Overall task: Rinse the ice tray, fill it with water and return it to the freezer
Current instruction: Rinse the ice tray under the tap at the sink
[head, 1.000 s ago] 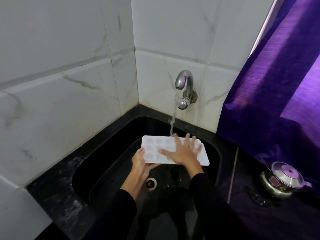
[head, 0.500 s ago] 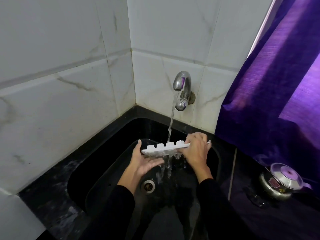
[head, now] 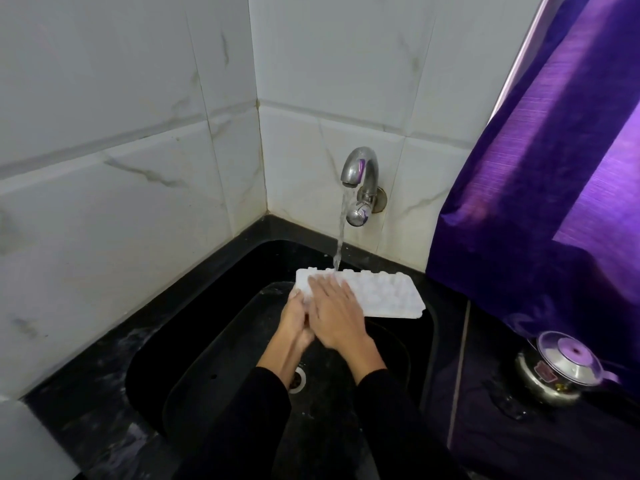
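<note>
One ice tray (head: 377, 295), two hands (overlapping), one tap (head: 358, 171), one pot (head: 557, 374)

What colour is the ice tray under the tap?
White, seen in the head view: the ice tray held over the black sink.

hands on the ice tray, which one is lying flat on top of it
The right hand, spread palm-down over the tray's bumpy surface. The left hand instead grips the ice tray at its left end, partly tucked beneath the right.

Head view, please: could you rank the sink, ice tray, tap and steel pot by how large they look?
1. sink
2. ice tray
3. steel pot, close to the tray in apparent size and nearer the camera, so this order is unsure
4. tap
</note>
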Demonstrator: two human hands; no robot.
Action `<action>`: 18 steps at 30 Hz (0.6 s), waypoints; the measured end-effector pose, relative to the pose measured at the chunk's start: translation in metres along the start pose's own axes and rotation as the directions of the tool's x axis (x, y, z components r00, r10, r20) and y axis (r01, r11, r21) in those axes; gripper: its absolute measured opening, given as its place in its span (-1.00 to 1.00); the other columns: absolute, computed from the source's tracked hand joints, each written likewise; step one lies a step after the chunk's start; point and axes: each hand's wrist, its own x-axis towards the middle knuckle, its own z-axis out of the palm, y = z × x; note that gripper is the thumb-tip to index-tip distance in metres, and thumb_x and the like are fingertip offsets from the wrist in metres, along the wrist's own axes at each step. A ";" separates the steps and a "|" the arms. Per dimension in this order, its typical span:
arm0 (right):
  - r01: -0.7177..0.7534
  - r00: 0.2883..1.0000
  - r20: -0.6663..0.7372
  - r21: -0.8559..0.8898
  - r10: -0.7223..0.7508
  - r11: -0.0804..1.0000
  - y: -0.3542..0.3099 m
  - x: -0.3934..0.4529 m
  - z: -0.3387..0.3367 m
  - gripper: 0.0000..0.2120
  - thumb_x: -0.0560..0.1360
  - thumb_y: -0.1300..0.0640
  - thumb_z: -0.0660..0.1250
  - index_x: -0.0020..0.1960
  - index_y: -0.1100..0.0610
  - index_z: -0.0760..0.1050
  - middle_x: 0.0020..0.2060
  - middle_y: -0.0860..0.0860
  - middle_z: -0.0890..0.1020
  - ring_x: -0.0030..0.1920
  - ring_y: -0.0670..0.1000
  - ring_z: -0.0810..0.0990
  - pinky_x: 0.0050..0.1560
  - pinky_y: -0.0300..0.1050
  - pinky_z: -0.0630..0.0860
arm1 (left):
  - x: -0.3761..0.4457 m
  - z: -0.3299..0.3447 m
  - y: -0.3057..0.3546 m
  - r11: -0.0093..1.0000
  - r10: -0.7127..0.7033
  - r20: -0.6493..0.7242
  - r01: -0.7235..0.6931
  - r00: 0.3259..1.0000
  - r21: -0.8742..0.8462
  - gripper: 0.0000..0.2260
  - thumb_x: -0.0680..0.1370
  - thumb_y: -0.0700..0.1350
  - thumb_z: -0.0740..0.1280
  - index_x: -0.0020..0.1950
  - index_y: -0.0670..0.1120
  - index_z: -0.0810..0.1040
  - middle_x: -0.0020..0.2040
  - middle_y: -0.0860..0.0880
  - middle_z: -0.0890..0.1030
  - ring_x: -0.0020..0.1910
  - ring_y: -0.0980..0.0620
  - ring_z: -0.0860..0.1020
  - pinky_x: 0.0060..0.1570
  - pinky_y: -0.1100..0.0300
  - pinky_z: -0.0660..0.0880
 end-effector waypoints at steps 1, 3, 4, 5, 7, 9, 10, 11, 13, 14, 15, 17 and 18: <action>0.016 0.999 0.035 -0.016 -0.016 1.000 0.001 0.003 0.000 -0.49 0.65 -0.07 -0.11 0.55 0.07 0.03 0.55 0.03 0.08 0.55 0.00 -0.06 0.51 -0.01 -0.16 | -0.001 0.002 -0.002 1.000 -0.007 0.003 0.007 1.000 0.011 -0.69 0.66 -0.12 0.07 0.34 -0.18 0.42 0.13 -0.23 0.59 -0.02 -0.13 0.61 -0.17 0.00 0.59; -0.015 0.995 0.094 -0.061 0.020 0.998 0.013 0.009 -0.003 -0.47 0.64 -0.13 -0.16 0.56 0.02 0.00 0.55 0.03 0.04 0.55 0.01 -0.06 0.51 0.03 -0.16 | -0.003 0.001 -0.002 1.000 0.001 0.025 0.000 1.000 -0.029 -0.68 0.67 -0.12 0.05 0.37 -0.18 0.39 0.14 -0.24 0.58 0.00 -0.15 0.61 -0.21 -0.04 0.62; -0.060 0.990 0.126 -0.077 0.069 0.995 0.025 0.012 -0.006 -0.47 0.63 -0.15 -0.18 0.56 0.01 -0.02 0.56 0.03 0.01 0.55 0.01 -0.07 0.51 0.05 -0.15 | -0.005 0.000 -0.001 0.998 0.006 0.032 -0.004 0.999 -0.069 -0.67 0.68 -0.11 0.02 0.39 -0.17 0.36 0.17 -0.26 0.56 0.03 -0.17 0.60 -0.21 -0.09 0.61; -0.127 0.978 0.158 -0.088 0.139 0.988 0.039 0.014 -0.010 -0.45 0.63 -0.16 -0.19 0.56 0.01 -0.05 0.56 0.02 -0.03 0.55 0.01 -0.09 0.51 0.07 -0.15 | -0.007 -0.003 0.001 0.994 0.009 0.031 -0.006 0.999 -0.109 -0.66 0.68 -0.10 0.00 0.40 -0.15 0.34 0.23 -0.27 0.53 0.07 -0.19 0.57 -0.20 -0.14 0.58; -0.295 0.928 0.200 -0.119 0.314 0.948 0.065 0.012 -0.016 -0.40 0.62 -0.19 -0.21 0.57 0.06 -0.12 0.56 0.02 -0.09 0.55 0.02 -0.13 0.52 0.08 -0.17 | -0.008 -0.012 0.004 0.989 0.007 0.005 -0.006 1.000 -0.145 -0.66 0.68 -0.09 -0.01 0.42 -0.10 0.32 0.31 -0.26 0.48 0.17 -0.24 0.52 -0.15 -0.17 0.52; -0.434 0.864 0.214 -0.144 0.456 0.889 0.073 0.011 -0.017 -0.34 0.60 -0.22 -0.22 0.56 0.15 -0.17 0.55 0.07 -0.13 0.55 0.04 -0.17 0.51 0.06 -0.22 | -0.009 -0.018 0.004 0.992 0.006 -0.005 -0.006 1.000 -0.125 -0.66 0.68 -0.08 0.00 0.42 -0.08 0.33 0.31 -0.25 0.48 0.17 -0.24 0.53 -0.15 -0.16 0.52; -0.461 0.851 0.210 -0.137 0.481 0.877 0.067 0.012 -0.015 -0.31 0.60 -0.22 -0.21 0.55 0.20 -0.19 0.55 0.10 -0.14 0.54 0.06 -0.19 0.51 0.04 -0.23 | -0.010 -0.017 0.002 0.995 0.006 -0.005 -0.007 1.000 -0.100 -0.67 0.68 -0.08 0.00 0.41 -0.09 0.34 0.30 -0.25 0.49 0.12 -0.22 0.55 -0.17 -0.14 0.53; -0.447 0.865 0.198 -0.111 0.461 0.888 0.055 0.015 -0.011 -0.30 0.61 -0.21 -0.18 0.55 0.24 -0.19 0.55 0.14 -0.14 0.54 0.09 -0.18 0.52 0.02 -0.22 | -0.010 -0.015 -0.001 0.997 0.005 -0.003 -0.005 1.000 -0.076 -0.67 0.68 -0.09 0.00 0.39 -0.09 0.35 0.27 -0.25 0.51 0.09 -0.20 0.56 -0.18 -0.13 0.54; -0.281 0.945 0.155 -0.062 0.288 0.958 0.023 0.020 0.000 -0.34 0.62 -0.15 -0.12 0.55 0.27 -0.11 0.54 0.19 -0.05 0.54 0.12 -0.10 0.53 0.01 -0.13 | -0.011 -0.010 -0.007 1.000 0.004 0.007 -0.003 1.000 -0.028 -0.69 0.67 -0.09 0.03 0.34 -0.13 0.41 0.13 -0.23 0.60 0.01 -0.16 0.60 -0.21 -0.08 0.59; -0.168 0.976 0.130 -0.050 0.173 0.985 0.007 0.021 0.006 -0.37 0.63 -0.12 -0.10 0.54 0.26 -0.07 0.54 0.18 0.00 0.54 0.12 -0.05 0.52 0.00 -0.09 | -0.013 -0.008 -0.009 1.000 -0.001 0.005 0.001 1.000 -0.002 -0.69 0.67 -0.07 0.04 0.30 -0.14 0.45 0.03 -0.20 0.65 -0.02 -0.14 0.61 -0.20 -0.04 0.61; -0.073 0.990 0.120 -0.038 0.078 0.997 -0.005 0.020 0.009 -0.40 0.64 -0.10 -0.10 0.55 0.24 -0.04 0.54 0.16 0.04 0.54 0.10 -0.02 0.52 -0.01 -0.08 | -0.015 -0.008 -0.009 1.000 -0.001 0.005 0.001 1.000 0.014 -0.68 0.66 -0.04 0.06 0.26 -0.15 0.48 -0.04 -0.18 0.67 -0.04 -0.12 0.62 -0.17 -0.01 0.61; 0.031 0.991 0.135 -0.051 -0.024 0.998 -0.009 0.019 0.010 -0.42 0.64 -0.11 -0.13 0.56 0.19 -0.03 0.55 0.09 0.05 0.54 0.04 -0.02 0.51 -0.02 -0.11 | -0.013 -0.013 -0.004 1.000 0.025 0.019 -0.025 1.000 0.010 -0.69 0.67 -0.06 0.05 0.29 -0.14 0.47 0.01 -0.18 0.65 -0.02 -0.12 0.61 -0.15 -0.01 0.62; 0.040 0.991 0.133 -0.068 -0.030 0.997 -0.002 0.020 0.007 -0.41 0.64 -0.14 -0.14 0.56 0.16 -0.03 0.55 0.06 0.04 0.54 0.03 -0.02 0.51 -0.01 -0.10 | -0.012 -0.017 0.000 0.999 0.046 0.017 -0.046 0.999 0.001 -0.69 0.67 -0.09 0.04 0.33 -0.14 0.43 0.07 -0.20 0.62 0.00 -0.14 0.61 -0.21 -0.02 0.63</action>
